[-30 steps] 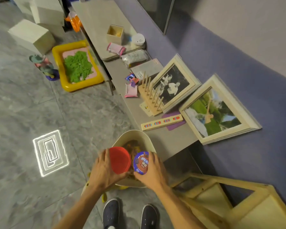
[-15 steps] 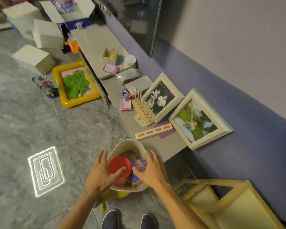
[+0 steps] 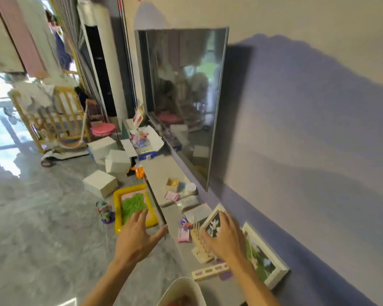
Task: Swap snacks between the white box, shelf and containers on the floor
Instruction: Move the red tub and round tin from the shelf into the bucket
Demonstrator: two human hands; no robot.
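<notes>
Grey tiled floor (image 3: 42, 228) fills the left, and a dark wall screen (image 3: 181, 96) hangs on the right. A low grey shelf (image 3: 158, 172) runs along the wall under the screen. The white box (image 3: 156, 139) sits at the far end of the shelf with its flaps open and colourful packets inside, blurred. Plain white cubes (image 3: 100, 184) lie on the floor beside that end. A yellow tray (image 3: 117, 208) with green filling sits on the floor against the shelf front. A white container (image 3: 181, 286) is at the bottom edge below both forearms, with reddish contents too blurred to identify. Two photo frames lean on the wall at the near end of the shelf: a colour one (image 3: 274, 273) and a black-and-white one (image 3: 212, 224). Both arms are stretched forward, palms down, and neither hand holds anything. The left hand (image 3: 134, 239) has its fingers splayed wide and its thumb out toward the shelf edge, and it sits over the floor just near the tray corner. The right hand (image 3: 226, 237) has its fingers spread and slightly bent, and it covers part of the black-and-white frame and the wooden peg rack (image 3: 200, 246); contact can't be confirmed. A pink packet (image 3: 183, 234) lies on the shelf between the hands. A second pink packet (image 3: 171, 196) lies further along the shelf.
</notes>
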